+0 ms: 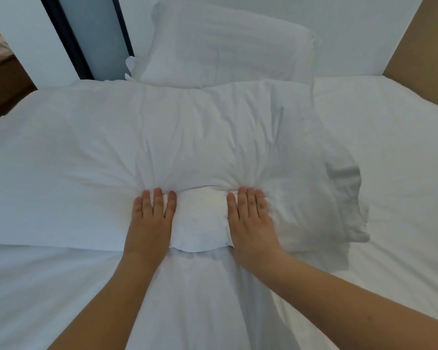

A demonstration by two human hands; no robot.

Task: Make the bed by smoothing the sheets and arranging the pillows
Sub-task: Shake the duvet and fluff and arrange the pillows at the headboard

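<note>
Pressing down into the large, plump white cotton pillow (177,147), we are at the pillow-arranging step. From the head view, our left hand (151,218) lies flat at 7 o'clock of the frame's centre, fingers straight and slightly spread, holding nothing and simply pushing on the near edge. Our right hand (250,218) sits at 5 o'clock in the same way, palm down, fingers straight and together, sinking into the filling. Creases fan out from both hands, and a soft bulge stands between them.

The pillow lies crosswise on the white bed sheet (390,147), its loose open case end spilling toward 3 o'clock. A second white striped pillow (220,44) leans at 12 o'clock against the pale wall, touching the far edge of the first.

We judge the next move calls for sweeping both palms outward, toward 9 and 3 o'clock, to even the filling, then tucking the slack case end and squaring this pillow against the one behind. The sheet near us, at 6 o'clock, shows long folds that need smoothing.
</note>
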